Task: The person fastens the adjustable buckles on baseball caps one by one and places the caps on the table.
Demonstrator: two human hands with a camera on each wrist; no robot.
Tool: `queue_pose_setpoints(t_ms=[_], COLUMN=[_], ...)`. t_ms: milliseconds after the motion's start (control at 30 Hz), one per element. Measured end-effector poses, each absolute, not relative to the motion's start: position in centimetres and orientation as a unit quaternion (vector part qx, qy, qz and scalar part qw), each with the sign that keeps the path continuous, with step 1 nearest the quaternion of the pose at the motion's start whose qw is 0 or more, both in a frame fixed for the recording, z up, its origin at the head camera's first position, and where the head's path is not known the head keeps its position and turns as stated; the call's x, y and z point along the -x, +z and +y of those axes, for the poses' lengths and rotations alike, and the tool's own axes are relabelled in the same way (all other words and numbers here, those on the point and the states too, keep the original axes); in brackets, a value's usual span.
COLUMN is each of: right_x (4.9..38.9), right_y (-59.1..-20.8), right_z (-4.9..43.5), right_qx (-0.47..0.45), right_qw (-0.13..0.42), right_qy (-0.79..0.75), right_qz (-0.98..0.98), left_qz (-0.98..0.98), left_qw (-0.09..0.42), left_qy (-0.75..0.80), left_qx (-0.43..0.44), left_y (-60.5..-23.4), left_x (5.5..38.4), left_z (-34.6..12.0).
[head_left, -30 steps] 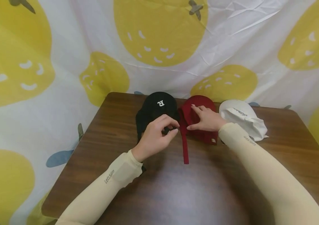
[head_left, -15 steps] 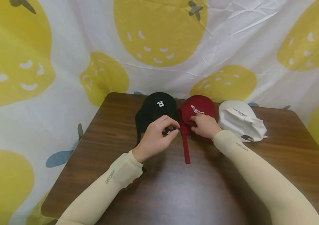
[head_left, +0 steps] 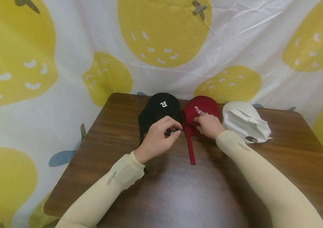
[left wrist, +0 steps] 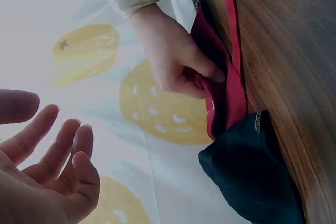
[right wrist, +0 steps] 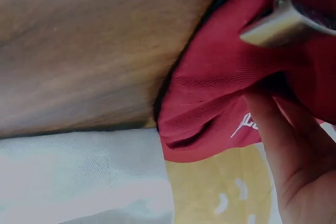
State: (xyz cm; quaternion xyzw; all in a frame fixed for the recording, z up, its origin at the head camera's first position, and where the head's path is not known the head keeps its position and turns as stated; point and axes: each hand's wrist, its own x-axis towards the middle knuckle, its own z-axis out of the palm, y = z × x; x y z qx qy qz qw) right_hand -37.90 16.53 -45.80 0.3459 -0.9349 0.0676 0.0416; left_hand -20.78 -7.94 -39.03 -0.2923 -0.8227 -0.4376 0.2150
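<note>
Cap (head_left: 208, 104) of dark red fabric, the middle one of three near the far edge of a brown wooden worktop (head_left: 207, 196), is gripped by a person's right hand (head_left: 210, 126), thumb and curled fingers pinching its near side. Seen from the right wrist, fingertips disappear into a dark fold (right wrist: 278, 83) in the fabric, beside partly hidden white letters. A red strap (head_left: 191, 150) trails from the cap across the wood toward the person. The left hand (head_left: 157, 139), relaxed and free with fingers loosely bent, hovers in front of a black cap (head_left: 155, 110) marked with a white R. That cap sits close against the red one on the left; whether the two touch is hard to tell. Just to the right lies a rumpled white cap (head_left: 237, 123) with dark lettering, a dark opening (head_left: 249, 139) showing at its near edge. Pale sleeves (head_left: 121, 180) with printed words cover both forearms, and a white lemon-print cloth (head_left: 155, 76) hangs behind the worktop.
</note>
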Motion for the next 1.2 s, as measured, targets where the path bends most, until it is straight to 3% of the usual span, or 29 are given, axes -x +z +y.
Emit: queue_pose_setpoints(t_ms=[267,733,1200], right_x=[37.8,37.8,38.3], right_y=[-45.5,-41.9,-38.1], right_z=[16.7,16.8,18.0], right_qx=[-0.333,-0.305,-0.286], right_qw=[0.056,0.169,0.222], right_qy=[0.071,0.073,0.124], right_qz=[-0.939,-0.934,-0.924], left_qz=[-0.828,-0.822,-0.819], left_qw=[0.214,0.231,0.244], left_qy=[-0.43,-0.43,-0.42], left_qx=[0.29,0.295,0.305], left_y=[-39.2,-39.2,-38.9], left_x=[20.7,21.0,21.0], left_z=[-7.9,-7.9,-7.8])
